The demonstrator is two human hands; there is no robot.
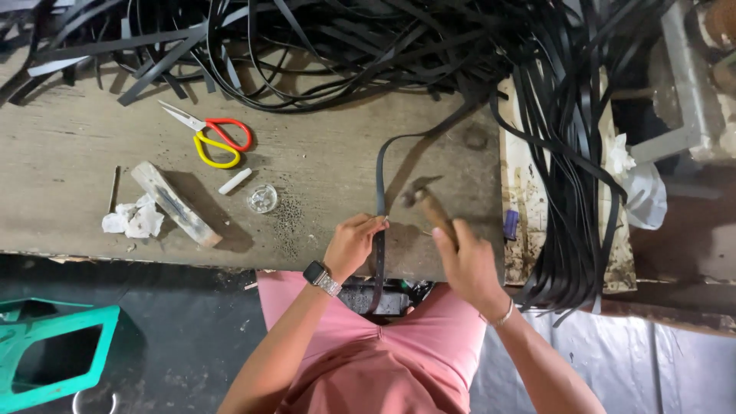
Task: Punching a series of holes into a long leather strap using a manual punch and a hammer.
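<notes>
My left hand [353, 244] pinches a long black strap [380, 192] against the worn wooden table [322, 153], near its front edge. The strap runs up the table, bends right and joins the black pile at the back. My right hand [468, 264] grips the wooden handle of a small hammer [425, 198], whose blurred head hangs just right of the strap. A watch sits on my left wrist and a thin bracelet on my right.
A big tangle of black straps [368, 38] covers the table's back and hangs over the right side. Red and yellow scissors [211, 134], a wooden block [175, 204], crumpled paper [134, 221], a small glass dish [262, 198] and a white stick lie left. A green stool [54, 353] stands below.
</notes>
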